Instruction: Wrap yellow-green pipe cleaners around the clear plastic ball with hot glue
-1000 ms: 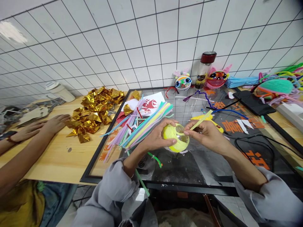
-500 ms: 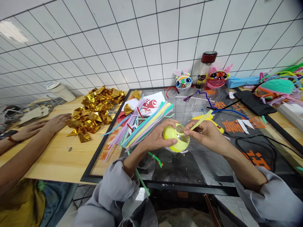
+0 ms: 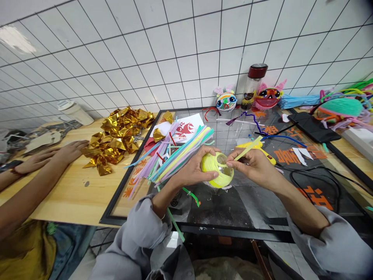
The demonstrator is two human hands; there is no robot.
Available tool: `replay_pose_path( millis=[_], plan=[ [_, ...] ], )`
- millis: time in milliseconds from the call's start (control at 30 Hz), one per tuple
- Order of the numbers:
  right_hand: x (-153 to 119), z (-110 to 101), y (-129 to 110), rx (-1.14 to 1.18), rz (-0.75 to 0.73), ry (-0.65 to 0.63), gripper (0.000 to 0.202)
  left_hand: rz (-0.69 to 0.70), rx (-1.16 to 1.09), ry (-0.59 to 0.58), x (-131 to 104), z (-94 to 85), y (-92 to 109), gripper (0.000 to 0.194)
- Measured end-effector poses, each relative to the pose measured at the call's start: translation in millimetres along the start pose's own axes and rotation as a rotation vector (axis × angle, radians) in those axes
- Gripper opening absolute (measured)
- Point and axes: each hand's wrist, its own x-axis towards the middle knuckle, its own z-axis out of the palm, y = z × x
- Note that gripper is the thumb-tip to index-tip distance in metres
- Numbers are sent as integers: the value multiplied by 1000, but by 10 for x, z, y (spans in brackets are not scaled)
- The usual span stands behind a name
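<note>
My left hand (image 3: 201, 167) wraps its thumb and fingers around the left side of a clear ball partly covered with yellow pipe cleaner (image 3: 223, 179). Bare, see-through patches show on the ball's top and right side. At the ball's right edge, my right hand (image 3: 247, 165) pinches a pale yellow pipe cleaner (image 3: 248, 147), whose free end sticks up to the right. Just behind that hand lies a yellow glue gun (image 3: 269, 156), partly hidden by it. Left of the ball is a bundle of pastel pipe cleaners (image 3: 182, 153).
Gold foil pieces (image 3: 116, 134) are heaped on the left, beside a co-worker's hands (image 3: 62, 153). Along the wall stand decorated balls (image 3: 226, 102) and a bottle (image 3: 252, 87). A black phone (image 3: 314, 126) and a dark cable (image 3: 338, 186) lie on the right.
Almost nothing differs. Both hands keep their places on the ball and the yellow pipe cleaner.
</note>
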Motion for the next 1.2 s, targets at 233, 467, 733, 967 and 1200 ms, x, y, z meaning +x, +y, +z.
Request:
replay_pose_path(
  millis=[233,467,733,967,1200],
  plan=[
    [2,-2,-22,0,1,1,25,-27,-88,11,-5,20,-13,54],
    [2,-1,-2,2,6,-3,25,-51,-47,12,4,6,14,51],
    [3,-3,-29,-6,10,0,25,-30,-6,1,11,-3,10,48],
    [5,4,-17,-13,2,-2,25,-20,48,-1,15,-17,26,45],
    [5,8,-18,-2,-4,-1,24,-24,-31,7,2,7,-5,50]
  ],
)
